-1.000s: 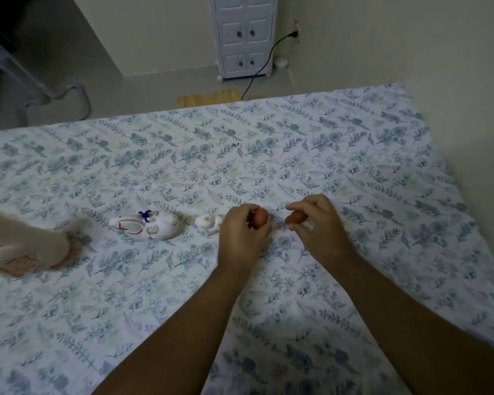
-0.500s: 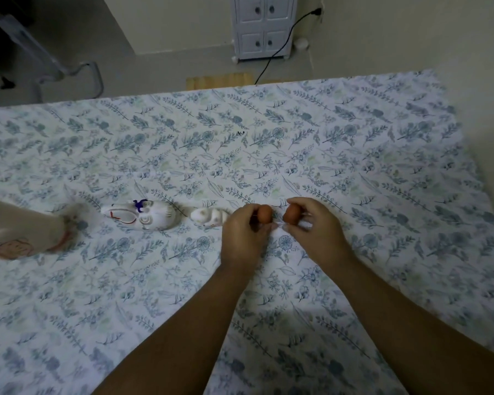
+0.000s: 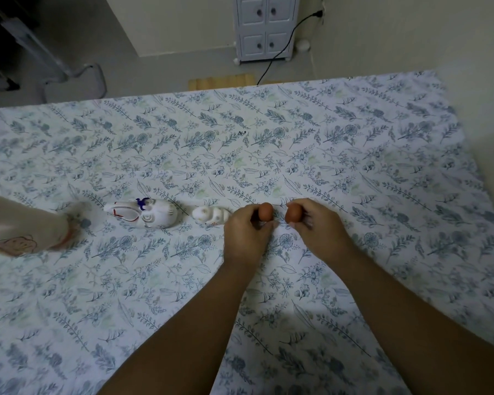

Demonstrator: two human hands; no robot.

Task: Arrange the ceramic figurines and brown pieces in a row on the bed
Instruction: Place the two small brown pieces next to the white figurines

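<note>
A large white ceramic rabbit figurine (image 3: 143, 213) with red and blue markings lies on the floral bed sheet (image 3: 240, 152). Just right of it lies a small white figurine (image 3: 210, 215). My left hand (image 3: 246, 232) pinches a brown egg-shaped piece (image 3: 265, 211) to the right of the small figurine. My right hand (image 3: 317, 226) pinches a second brown piece (image 3: 293, 212) a short gap further right. Both pieces stand upright at the sheet, in line with the figurines.
A foot in a pale sock (image 3: 23, 232) rests on the bed at the left edge. Beyond the bed are a small white cabinet (image 3: 264, 27), a black cable (image 3: 283, 47), a wooden board (image 3: 221, 81) and a metal frame (image 3: 54, 64). A wall borders the bed's right side.
Both hands have turned the brown pieces upright and steadied them side by side. The view has tilted so the hands sit lower and more central.
</note>
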